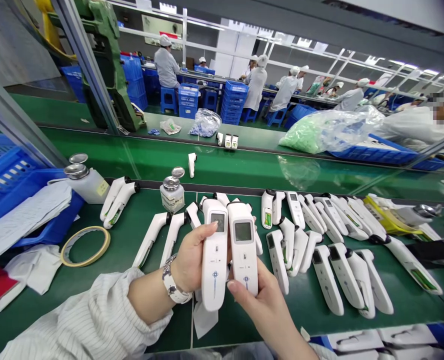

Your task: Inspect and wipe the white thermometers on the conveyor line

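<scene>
- The green worktable (113,270) had its near edge at the bottom of the view, under the person's striped sleeve (87,325). Its far edge met a raised green conveyor belt (244,165).
- Bare table lay open between the tape ring (85,246) and the left hand (192,260). A blue crate (27,190) holding papers closed off the left side.
- To the right, room was tight: a row of white thermometers (338,270) lay packed together, just beside the right hand (267,310).
- A capped bottle (172,192) stood behind the hands, near the far edge.
- The left hand, with a wristwatch (171,285) at the wrist, was closed around the left thermometer (214,255), thumb lying across its upper front and fingers hidden behind.
- The right hand gripped the right thermometer (243,250) at its lower end, thumb tip pressed on the front.
- Both thermometers were held upright above the middle of the table, screens facing the camera, side by side and apparently touching.
- A white scrap (203,320) lay on the table below them.
</scene>
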Action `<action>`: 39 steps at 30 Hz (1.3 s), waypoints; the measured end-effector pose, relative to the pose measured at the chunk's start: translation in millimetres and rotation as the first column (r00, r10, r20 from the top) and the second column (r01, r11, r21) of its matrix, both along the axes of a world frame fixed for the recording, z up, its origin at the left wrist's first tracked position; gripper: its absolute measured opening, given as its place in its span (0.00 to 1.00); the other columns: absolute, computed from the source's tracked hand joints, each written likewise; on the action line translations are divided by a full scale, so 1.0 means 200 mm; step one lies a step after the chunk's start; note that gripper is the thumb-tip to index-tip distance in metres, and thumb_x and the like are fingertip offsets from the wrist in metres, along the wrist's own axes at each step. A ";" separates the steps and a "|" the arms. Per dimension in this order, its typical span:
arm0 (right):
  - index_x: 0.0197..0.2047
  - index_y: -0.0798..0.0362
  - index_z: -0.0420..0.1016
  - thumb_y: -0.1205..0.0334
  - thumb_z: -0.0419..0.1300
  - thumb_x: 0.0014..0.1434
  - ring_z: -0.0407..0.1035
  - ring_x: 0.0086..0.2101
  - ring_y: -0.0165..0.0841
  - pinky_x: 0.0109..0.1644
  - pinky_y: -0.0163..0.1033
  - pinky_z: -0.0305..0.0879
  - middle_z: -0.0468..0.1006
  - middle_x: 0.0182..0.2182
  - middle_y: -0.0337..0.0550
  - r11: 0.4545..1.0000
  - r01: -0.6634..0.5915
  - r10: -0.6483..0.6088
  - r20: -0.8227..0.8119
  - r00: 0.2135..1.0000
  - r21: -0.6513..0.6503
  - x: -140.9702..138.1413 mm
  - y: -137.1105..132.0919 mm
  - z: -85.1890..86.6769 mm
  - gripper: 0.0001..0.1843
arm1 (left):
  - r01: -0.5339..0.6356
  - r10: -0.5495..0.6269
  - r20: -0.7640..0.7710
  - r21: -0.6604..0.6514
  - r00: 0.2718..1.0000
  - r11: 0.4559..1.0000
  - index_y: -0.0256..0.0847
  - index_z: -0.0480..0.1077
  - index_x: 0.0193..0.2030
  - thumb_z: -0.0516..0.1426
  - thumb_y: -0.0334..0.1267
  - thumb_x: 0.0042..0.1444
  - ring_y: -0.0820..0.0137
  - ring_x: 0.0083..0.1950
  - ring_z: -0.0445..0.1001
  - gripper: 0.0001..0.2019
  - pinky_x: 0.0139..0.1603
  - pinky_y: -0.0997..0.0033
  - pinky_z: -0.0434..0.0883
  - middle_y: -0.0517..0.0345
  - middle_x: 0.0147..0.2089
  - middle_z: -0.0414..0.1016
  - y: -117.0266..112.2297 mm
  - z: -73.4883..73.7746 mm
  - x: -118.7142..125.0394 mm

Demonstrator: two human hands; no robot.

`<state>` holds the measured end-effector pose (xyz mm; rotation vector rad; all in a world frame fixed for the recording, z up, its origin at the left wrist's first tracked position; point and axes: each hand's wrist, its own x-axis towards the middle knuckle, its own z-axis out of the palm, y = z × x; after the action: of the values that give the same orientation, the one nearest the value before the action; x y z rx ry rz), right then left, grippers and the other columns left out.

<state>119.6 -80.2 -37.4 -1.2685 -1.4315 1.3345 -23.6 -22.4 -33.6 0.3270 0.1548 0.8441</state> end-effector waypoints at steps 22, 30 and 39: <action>0.38 0.56 0.77 0.61 0.57 0.50 0.63 0.28 0.28 0.27 0.29 0.61 0.73 0.33 0.44 0.883 -0.146 -0.330 -0.810 0.485 -0.446 0.05 0.06 -0.09 0.13 | -0.263 0.278 -0.487 0.102 0.828 0.959 0.40 0.66 0.46 0.56 0.30 0.55 0.70 0.39 0.75 0.11 0.38 0.71 0.73 0.54 0.44 0.73 0.07 0.08 0.00; 0.43 0.59 0.76 0.57 0.56 0.54 0.57 0.23 0.24 0.22 0.26 0.57 0.71 0.30 0.43 0.890 -0.169 -0.307 -0.829 0.467 -0.424 0.04 0.08 -0.11 0.18 | -0.231 0.265 -0.446 0.129 0.855 0.964 0.41 0.65 0.49 0.54 0.33 0.57 0.64 0.46 0.74 0.12 0.45 0.62 0.73 0.48 0.52 0.71 0.06 0.08 0.00; 0.41 0.55 0.75 0.56 0.57 0.52 0.57 0.21 0.26 0.22 0.29 0.54 0.71 0.30 0.44 0.911 -0.140 -0.270 -0.819 0.506 -0.387 0.06 0.07 -0.13 0.16 | -0.247 0.304 -0.399 0.190 0.865 0.950 0.42 0.66 0.49 0.57 0.31 0.55 0.64 0.47 0.73 0.14 0.49 0.62 0.69 0.51 0.48 0.73 0.04 0.09 0.00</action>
<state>130.9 -66.1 -64.1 -0.6306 -0.3634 1.8939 -23.5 -13.5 -16.5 0.6248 0.5660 1.0624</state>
